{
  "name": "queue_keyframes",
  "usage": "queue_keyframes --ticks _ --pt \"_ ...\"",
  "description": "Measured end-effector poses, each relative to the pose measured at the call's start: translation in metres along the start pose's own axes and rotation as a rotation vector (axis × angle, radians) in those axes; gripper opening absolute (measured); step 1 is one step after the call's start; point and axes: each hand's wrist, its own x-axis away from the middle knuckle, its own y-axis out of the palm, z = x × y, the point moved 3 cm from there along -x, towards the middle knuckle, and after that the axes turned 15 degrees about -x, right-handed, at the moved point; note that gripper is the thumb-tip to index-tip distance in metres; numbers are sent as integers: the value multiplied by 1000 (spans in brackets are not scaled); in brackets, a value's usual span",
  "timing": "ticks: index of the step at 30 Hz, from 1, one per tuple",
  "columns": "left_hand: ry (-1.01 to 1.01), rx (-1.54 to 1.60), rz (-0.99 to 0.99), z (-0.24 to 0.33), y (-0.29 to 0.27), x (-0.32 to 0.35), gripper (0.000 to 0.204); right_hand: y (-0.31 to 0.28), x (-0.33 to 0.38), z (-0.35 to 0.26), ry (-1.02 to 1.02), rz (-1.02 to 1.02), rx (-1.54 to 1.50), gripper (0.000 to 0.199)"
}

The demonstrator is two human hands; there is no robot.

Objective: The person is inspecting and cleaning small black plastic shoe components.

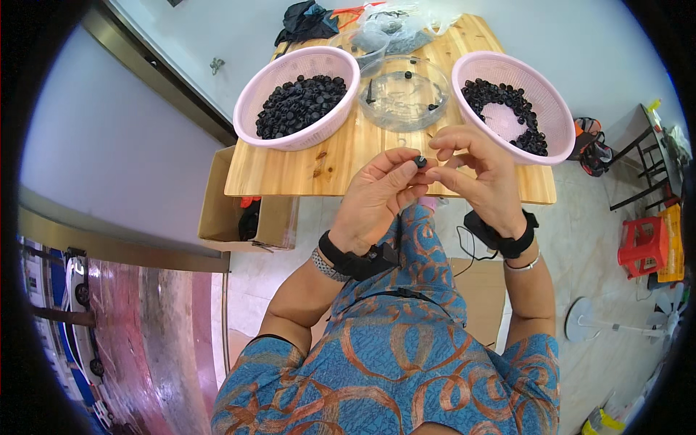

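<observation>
My left hand pinches a small black knob between thumb and forefinger, in front of the wooden table's near edge. A pale mark shows on the knob's top. Close by on its right is my right hand, thumb and forefinger apart, with no object visible between them. Many small black pieces fill the pink basket at the left. In the right pink basket fewer black pieces lie around a bare patch. Between the baskets, a clear round tray holds a few black bits.
Plastic bags and a dark cloth lie at the back of the wooden table. Under its left side stands a cardboard box. On the right are a red stool, a fan and a dark side table.
</observation>
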Motion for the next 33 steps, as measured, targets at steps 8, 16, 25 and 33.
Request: queue_keyframes --ticks 8,16,25,33 --pt "-85 -94 -48 -9 18 -16 17 -10 26 28 -15 157 -269 23" --pt "108 -823 -227 29 50 -73 24 -47 62 6 -42 395 -408 20" --pt "371 -2186 -678 17 98 -232 21 -90 92 -2 -149 426 -397 26" --pt "-27 -2542 -997 -38 95 -269 27 -113 105 -7 -205 482 -391 25"
